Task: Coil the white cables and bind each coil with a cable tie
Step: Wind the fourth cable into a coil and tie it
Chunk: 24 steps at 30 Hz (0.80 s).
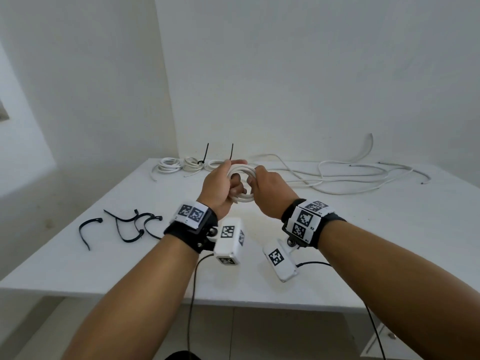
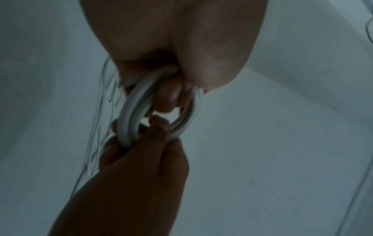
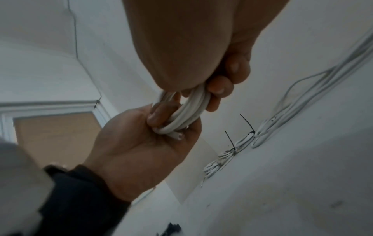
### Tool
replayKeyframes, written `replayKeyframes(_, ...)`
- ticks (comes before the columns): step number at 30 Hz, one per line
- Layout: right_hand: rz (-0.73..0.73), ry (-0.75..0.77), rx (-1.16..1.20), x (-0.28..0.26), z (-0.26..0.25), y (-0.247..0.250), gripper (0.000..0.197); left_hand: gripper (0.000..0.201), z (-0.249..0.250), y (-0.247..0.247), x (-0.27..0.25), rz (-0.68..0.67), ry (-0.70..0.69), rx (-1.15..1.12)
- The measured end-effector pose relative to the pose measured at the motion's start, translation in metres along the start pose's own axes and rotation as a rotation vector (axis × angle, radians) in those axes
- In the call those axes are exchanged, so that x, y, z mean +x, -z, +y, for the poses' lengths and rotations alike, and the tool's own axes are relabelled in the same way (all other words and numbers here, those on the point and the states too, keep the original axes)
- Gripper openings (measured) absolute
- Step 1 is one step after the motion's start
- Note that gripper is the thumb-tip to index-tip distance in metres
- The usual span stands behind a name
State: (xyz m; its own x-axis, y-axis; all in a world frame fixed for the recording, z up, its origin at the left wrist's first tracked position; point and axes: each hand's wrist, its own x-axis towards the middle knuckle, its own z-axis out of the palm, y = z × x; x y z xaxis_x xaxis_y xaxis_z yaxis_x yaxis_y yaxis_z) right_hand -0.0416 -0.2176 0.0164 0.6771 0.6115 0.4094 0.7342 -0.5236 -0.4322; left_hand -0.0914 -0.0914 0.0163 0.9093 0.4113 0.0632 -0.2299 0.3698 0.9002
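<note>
White table (image 1: 337, 255) fills lower half of head view. On it, left of centre: loose black cable ties (image 1: 124, 226). Upper centre, far edge: three small white coils (image 1: 181, 165), two of them bound with upright black ties. Upper right: uncoiled white cables (image 1: 350, 178), tangled.

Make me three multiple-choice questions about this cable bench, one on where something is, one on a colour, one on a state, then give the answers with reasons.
1. Where do the loose cable ties lie?
A. On the table, left of the left forearm
B. Under the loose cables
C. On the floor

2. What colour are the cable ties on the bound coils?
A. White
B. Black
C. Red

3. What state is the held coil in?
A. Lying flat on the table
B. Gripped by the left hand and the right hand
C. Hanging from one hand

Answers: 1 A, head view shows them there. 2 B, black tails stand upright. 3 B, fingers of both hands curl round it.
</note>
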Motion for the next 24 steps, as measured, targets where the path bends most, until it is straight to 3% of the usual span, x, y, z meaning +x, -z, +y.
replayKeyframes(2, -0.057, 0.004, -0.062, 0.002, -0.005, -0.003, 0.021, 0.040, 0.006, 0.016, 0.001, -0.055, 0.090, -0.006)
replayKeyframes(5, -0.106, 0.070, -0.136, 0.009, -0.022, -0.013, 0.020, 0.030, 0.018, 0.034, -0.003, 0.000, 0.107, -0.010)
replayKeyframes(10, -0.166, 0.147, -0.105, 0.029, -0.069, -0.032, 0.024, 0.024, 0.037, 0.060, -0.010, 0.293, -0.064, 0.110)
replayKeyframes(14, -0.300, 0.223, 0.121, 0.040, -0.095, -0.051, 0.028, 0.025, 0.054, 0.106, -0.015, 0.462, -0.128, 0.156)
replayKeyframes(18, -0.435, 0.126, 0.336, 0.052, -0.104, -0.077, 0.027, 0.025, 0.069, 0.159, -0.026, 0.645, -0.143, 0.096)
replayKeyframes(24, -0.594, 0.386, -0.106, 0.066, -0.131, -0.122, 0.029, 0.031, 0.079, 0.212, -0.044, 0.781, -0.156, 0.035)
